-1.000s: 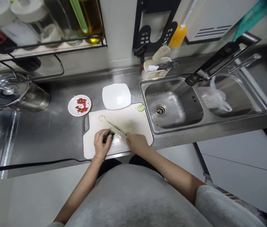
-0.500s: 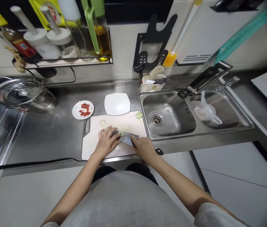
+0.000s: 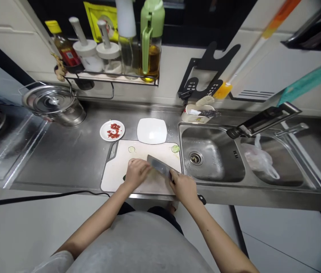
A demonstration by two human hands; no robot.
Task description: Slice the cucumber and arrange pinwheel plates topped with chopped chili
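Note:
My right hand (image 3: 185, 188) grips the handle of a kitchen knife (image 3: 160, 167), its broad blade pointing up and left above the white cutting board (image 3: 115, 174). Beside the blade's tip my left hand (image 3: 137, 172) has its fingers curled together; whatever they hold, if anything, is hidden. A dark green bit (image 3: 124, 177) pokes out at the left hand's edge, mostly covered. One pale green cucumber slice (image 3: 132, 149) lies at the board's upper left. Another green cucumber piece (image 3: 175, 149) rests at its upper right corner.
Behind the board sit a white square plate (image 3: 151, 131) and a small plate (image 3: 102, 131) with chopped red bits. To the right is a double sink (image 3: 211, 151) with a plastic bag (image 3: 259, 159). A lidded steel pot (image 3: 72, 113) and a bottle rack (image 3: 115, 79) stand back left.
The knife has been lifted and its tip turned upward; the slice seen on its blade no longer shows there. My left fingers have gone from spread to curled. The view has shifted.

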